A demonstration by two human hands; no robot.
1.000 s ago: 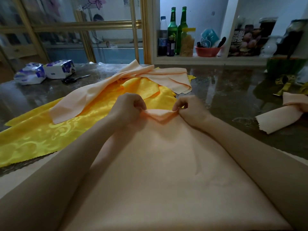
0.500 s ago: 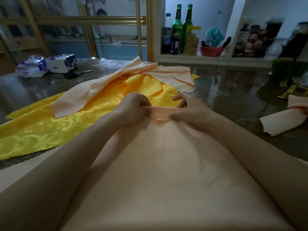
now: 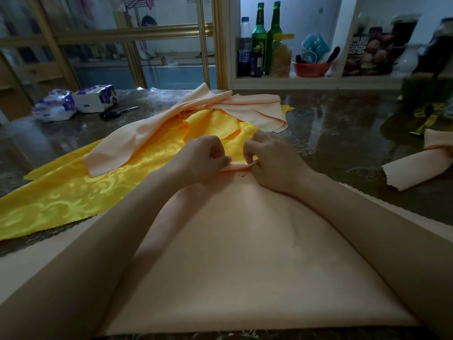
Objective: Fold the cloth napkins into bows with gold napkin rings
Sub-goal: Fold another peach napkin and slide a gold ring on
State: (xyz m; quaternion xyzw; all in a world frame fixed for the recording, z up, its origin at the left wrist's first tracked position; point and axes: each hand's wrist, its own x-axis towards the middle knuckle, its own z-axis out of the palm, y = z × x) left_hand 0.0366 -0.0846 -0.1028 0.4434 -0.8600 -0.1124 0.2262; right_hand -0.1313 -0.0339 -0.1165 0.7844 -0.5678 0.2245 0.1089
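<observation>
I am pinching the far corner of the peach napkin (image 3: 245, 253) with both hands, left hand (image 3: 203, 158) and right hand (image 3: 272, 160), fingertips pressing its small fold, near the counter (image 3: 343, 133) middle.

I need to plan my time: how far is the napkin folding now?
Done: nothing looks finished; no bow or gold ring is visible. A rolled peach napkin lies at the right. In hand: the left hand and right hand pinch the far tip of the peach napkin, making its first small fold. Left: the remaining folds, the ring, then the peach and yellow cloths.
</observation>
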